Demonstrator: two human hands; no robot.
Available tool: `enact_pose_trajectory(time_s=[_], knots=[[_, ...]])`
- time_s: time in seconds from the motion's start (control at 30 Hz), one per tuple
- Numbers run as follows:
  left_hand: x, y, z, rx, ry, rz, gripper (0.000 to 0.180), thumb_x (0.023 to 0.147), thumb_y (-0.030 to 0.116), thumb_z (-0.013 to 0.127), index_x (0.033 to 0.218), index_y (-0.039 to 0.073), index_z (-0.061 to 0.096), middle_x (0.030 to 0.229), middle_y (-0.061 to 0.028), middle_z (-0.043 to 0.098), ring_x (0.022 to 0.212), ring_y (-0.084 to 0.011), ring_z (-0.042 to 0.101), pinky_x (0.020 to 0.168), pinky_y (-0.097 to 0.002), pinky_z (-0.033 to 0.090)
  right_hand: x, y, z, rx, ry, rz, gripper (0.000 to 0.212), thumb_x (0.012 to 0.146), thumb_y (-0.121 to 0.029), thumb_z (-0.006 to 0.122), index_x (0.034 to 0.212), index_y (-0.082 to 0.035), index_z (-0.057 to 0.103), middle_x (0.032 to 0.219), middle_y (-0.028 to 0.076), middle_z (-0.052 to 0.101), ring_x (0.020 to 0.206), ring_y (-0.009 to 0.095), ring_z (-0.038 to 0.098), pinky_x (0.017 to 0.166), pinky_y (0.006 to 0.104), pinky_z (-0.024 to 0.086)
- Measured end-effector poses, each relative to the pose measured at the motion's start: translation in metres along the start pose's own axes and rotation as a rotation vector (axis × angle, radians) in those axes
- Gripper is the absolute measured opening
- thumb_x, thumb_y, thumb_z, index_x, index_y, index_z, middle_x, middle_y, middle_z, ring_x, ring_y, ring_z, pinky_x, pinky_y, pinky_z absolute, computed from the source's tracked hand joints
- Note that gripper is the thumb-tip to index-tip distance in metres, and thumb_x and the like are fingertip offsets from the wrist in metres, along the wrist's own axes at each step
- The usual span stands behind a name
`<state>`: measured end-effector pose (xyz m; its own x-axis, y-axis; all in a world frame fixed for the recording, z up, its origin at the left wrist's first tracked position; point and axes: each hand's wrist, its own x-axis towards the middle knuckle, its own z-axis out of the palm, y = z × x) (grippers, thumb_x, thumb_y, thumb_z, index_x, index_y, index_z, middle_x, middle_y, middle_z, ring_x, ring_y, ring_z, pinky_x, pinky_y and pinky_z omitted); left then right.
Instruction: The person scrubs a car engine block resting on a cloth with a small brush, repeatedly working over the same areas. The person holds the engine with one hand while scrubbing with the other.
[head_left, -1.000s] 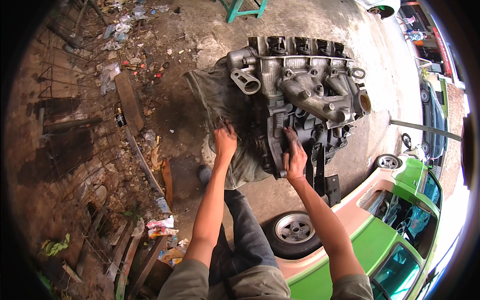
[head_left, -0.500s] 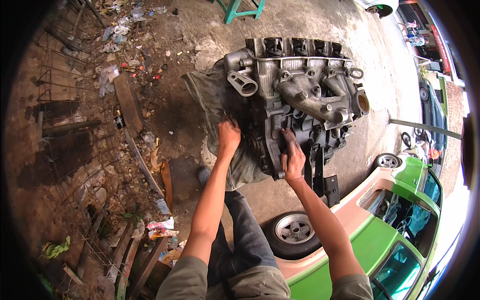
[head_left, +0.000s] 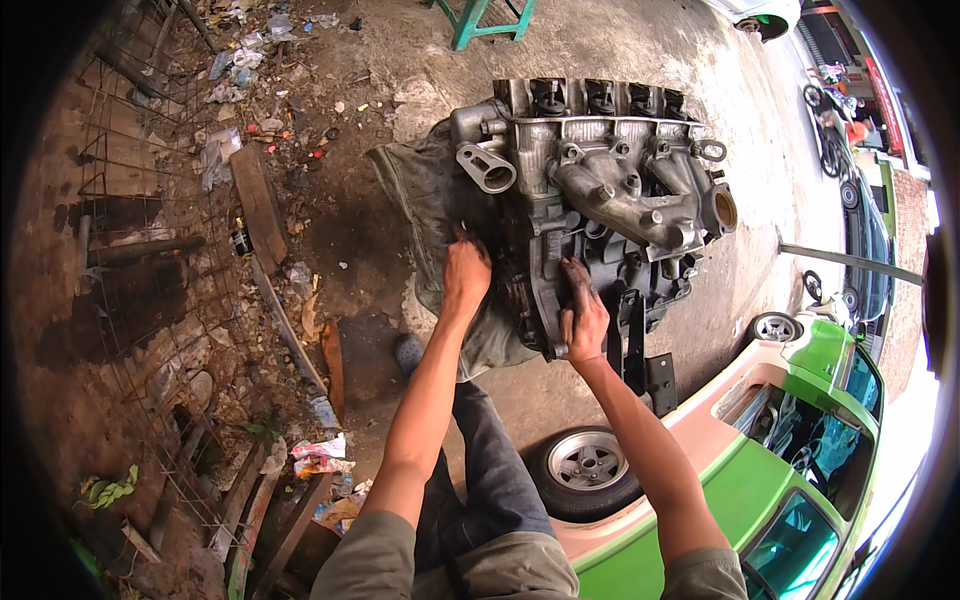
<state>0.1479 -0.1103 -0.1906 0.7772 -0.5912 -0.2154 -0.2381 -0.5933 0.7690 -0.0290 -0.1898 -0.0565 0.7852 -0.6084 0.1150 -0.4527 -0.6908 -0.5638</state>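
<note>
The engine [head_left: 600, 225] sits right in front of the person, partly over a grey-green cloth [head_left: 430, 185] spread on the concrete, its bare metal intake manifold [head_left: 625, 192] facing up toward us. From where I stand it looks thoroughly heavy and rigid, more than two bare hands could comfortably lift; the dark lower casing looks greasy, so fingers would probably slide there. I'd take hold by the solid block edges or the metal lifting eye [head_left: 697, 150], and keep weight off the manifold's open outlet and the slim black bracket [head_left: 660, 382], which seem poorer grips. The right hand [head_left: 586, 315] lies on the dark casing with its fingers stretched out, resting rather than gripping. The left hand [head_left: 468, 275] is just beside the engine's left end, above the cloth, fingers curled and blackened; whether they pinch anything I can't tell. Farther out, a green stool [head_left: 466, 28] stands beyond the engine, a wooden plank [head_left: 258, 205] lies among litter to the left, and a green-and-cream vehicle [head_left: 700, 480] fills the lower right
</note>
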Motion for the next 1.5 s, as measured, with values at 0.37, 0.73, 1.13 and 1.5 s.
enact_pose_trajectory(time_s=[0.37, 0.73, 1.13, 1.5], knots=[[0.009, 0.013, -0.017, -0.004, -0.023, -0.055, 0.016, 0.083, 0.005, 0.059, 0.085, -0.008, 0.067, 0.083, -0.0305, 0.065, 0.086, -0.0462, 0.066, 0.074, -0.0518, 0.053, -0.001, 0.000, 0.001, -0.015, -0.015, 0.030, 0.072, 0.073, -0.003, 0.048, 0.144, -0.008, 0.049, 0.143, 0.021, 0.052, 0.130, 0.038, 0.052, 0.107, 0.0415, 0.044], [0.013, 0.029, -0.029, -0.065, -0.123, -0.137, 0.017, 0.078, 0.006, 0.061, 0.085, -0.006, 0.070, 0.089, -0.0317, 0.066, 0.094, -0.0461, 0.065, 0.081, -0.0508, 0.053, 0.000, 0.000, 0.002, -0.031, 0.000, 0.011, 0.071, 0.073, -0.002, 0.048, 0.144, -0.008, 0.049, 0.143, 0.021, 0.052, 0.130, 0.037, 0.053, 0.107, 0.0406, 0.044], [-0.019, 0.015, -0.017, -0.191, 0.095, 0.032, 0.016, 0.089, 0.004, 0.055, 0.087, -0.011, 0.063, 0.080, -0.0334, 0.061, 0.081, -0.0503, 0.062, 0.068, -0.0544, 0.048, -0.001, 0.003, 0.003, -0.021, -0.003, 0.011, 0.072, 0.073, -0.002, 0.047, 0.145, -0.010, 0.049, 0.144, 0.020, 0.052, 0.130, 0.038, 0.053, 0.107, 0.0414, 0.044], [-0.157, -0.048, 0.032, -0.263, 0.119, 0.363, 0.025, 0.093, -0.008, 0.050, 0.117, -0.005, 0.054, 0.098, -0.0233, 0.065, 0.089, -0.0443, 0.065, 0.078, -0.0458, 0.054, -0.002, 0.004, 0.002, -0.008, -0.002, -0.001, 0.066, 0.079, -0.011, 0.047, 0.145, -0.008, 0.049, 0.144, 0.022, 0.051, 0.130, 0.040, 0.052, 0.107, 0.0426, 0.044]])
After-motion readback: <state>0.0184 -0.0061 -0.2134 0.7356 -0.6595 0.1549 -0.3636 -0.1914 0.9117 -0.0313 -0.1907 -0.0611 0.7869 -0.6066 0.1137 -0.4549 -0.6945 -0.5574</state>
